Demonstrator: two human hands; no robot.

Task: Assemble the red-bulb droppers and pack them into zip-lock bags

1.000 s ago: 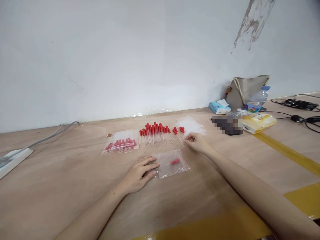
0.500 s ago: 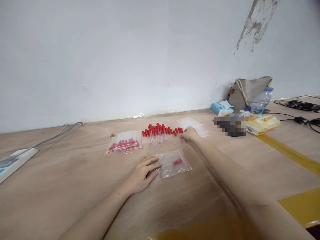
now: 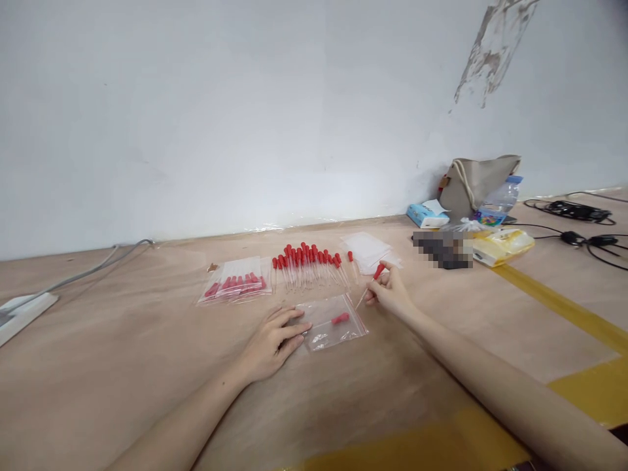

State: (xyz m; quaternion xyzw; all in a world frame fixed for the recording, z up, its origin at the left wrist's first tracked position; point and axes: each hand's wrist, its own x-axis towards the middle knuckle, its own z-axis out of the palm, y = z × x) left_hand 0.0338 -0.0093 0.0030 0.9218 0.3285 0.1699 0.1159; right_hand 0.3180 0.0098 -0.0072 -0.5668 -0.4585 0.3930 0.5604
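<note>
My left hand (image 3: 277, 340) lies flat on the table with fingers stretched out, its fingertips on the left edge of a clear zip bag (image 3: 326, 335). Inside that bag is one dropper with a red bulb (image 3: 340, 318). To the right, my right hand (image 3: 390, 291) pinches a red-bulbed glass dropper (image 3: 378, 272), its thin tip slanting down toward the bag's opening side. Behind the bag lies a row of several loose droppers (image 3: 307, 261), red bulbs facing the wall. One single dropper (image 3: 350, 257) lies apart at the row's right end.
Filled zip bags (image 3: 235, 284) are stacked at left, and a pile of flat bags (image 3: 366, 248) lies behind my right hand. Farther right are a blue tissue pack (image 3: 426, 214), a grey bag (image 3: 478, 186), a yellow pack (image 3: 505, 246) and black cables (image 3: 574, 210). A power strip (image 3: 27, 314) is at far left.
My right hand has come back from the right end of the dropper row, bringing a dropper toward the bag. My left hand stays on the bag. The view has shifted slightly.
</note>
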